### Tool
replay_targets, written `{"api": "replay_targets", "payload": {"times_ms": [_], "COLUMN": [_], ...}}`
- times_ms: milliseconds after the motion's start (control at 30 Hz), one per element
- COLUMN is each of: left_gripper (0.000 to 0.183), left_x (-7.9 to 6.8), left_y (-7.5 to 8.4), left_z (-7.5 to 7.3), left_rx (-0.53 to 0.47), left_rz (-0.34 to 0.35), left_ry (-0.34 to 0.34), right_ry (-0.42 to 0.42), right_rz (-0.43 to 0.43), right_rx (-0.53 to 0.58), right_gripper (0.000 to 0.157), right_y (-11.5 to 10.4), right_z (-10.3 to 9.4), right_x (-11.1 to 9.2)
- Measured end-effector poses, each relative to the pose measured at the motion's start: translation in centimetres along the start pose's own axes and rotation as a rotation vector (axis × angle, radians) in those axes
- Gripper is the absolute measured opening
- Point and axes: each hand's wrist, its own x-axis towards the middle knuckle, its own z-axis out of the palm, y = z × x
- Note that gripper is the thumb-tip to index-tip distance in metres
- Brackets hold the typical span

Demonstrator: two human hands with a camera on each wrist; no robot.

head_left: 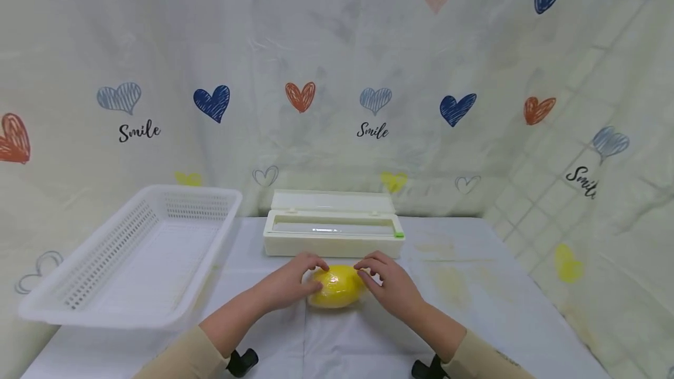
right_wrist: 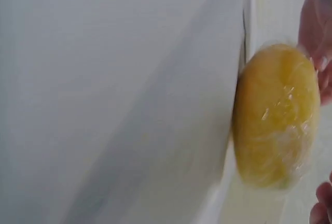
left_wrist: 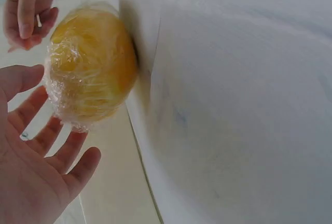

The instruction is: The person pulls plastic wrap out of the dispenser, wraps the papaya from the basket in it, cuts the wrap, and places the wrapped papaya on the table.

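Observation:
A yellow fruit (head_left: 337, 286) wrapped in clear cling film lies on the white cloth in front of me. The film looks crinkled and bunched at the left end in the left wrist view. My left hand (head_left: 289, 281) is at that end, its spread, slightly bent fingers (left_wrist: 70, 151) right at the film. My right hand (head_left: 391, 285) is beside the other end, fingers loosely bent; the right wrist view shows only its fingertips (right_wrist: 322, 203) at the edge. Just behind the fruit stands a white cling film dispenser (head_left: 332, 244), its lid (head_left: 332, 200) raised.
To the left is a large white plastic basket (head_left: 210, 268) with slotted sides. A green slider (head_left: 399, 234) sits at the dispenser's right end. The white cloth (head_left: 474, 309) covers the table. Behind it hangs a curtain (head_left: 326, 34) printed with hearts.

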Motion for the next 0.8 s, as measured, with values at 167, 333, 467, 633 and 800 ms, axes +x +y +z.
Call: {"api": "replay_targets", "payload": {"times_ms": [167, 333, 467, 633, 800], "left_gripper": [0.038, 0.042, 0.045, 0.049, 0.051], "left_x": [-0.4, -0.8, -1.0, -1.1, -1.1], "left_y": [0.3, 0.5, 0.5, 0.1, 0.1], "left_z": [0.3, 0.3, 0.4, 0.7, 0.8], "left_rx": [0.093, 0.119, 0.139, 0.166, 0.155], "left_rz": [0.045, 0.032, 0.017, 0.01, 0.01], "left_ry": [0.02, 0.025, 0.029, 0.051, 0.049], "right_ry": [-0.039, -0.271, -0.399, -0.436, -0.411], "right_rz": [0.17, 0.235, 0.206, 0.169, 0.157], "right_rx": [-0.026, 0.031, -0.002, -0.089, -0.085], "right_gripper": [0.023, 0.039, 0.054, 0.059, 0.057], "right_y": [1.1, 1.6, 1.9, 2.1, 2.1], "right_z": [-0.7, -0.7, -0.2, 0.2, 0.3], "right_x": [-1.0, -2.0, -1.9, -1.3, -1.1]}}
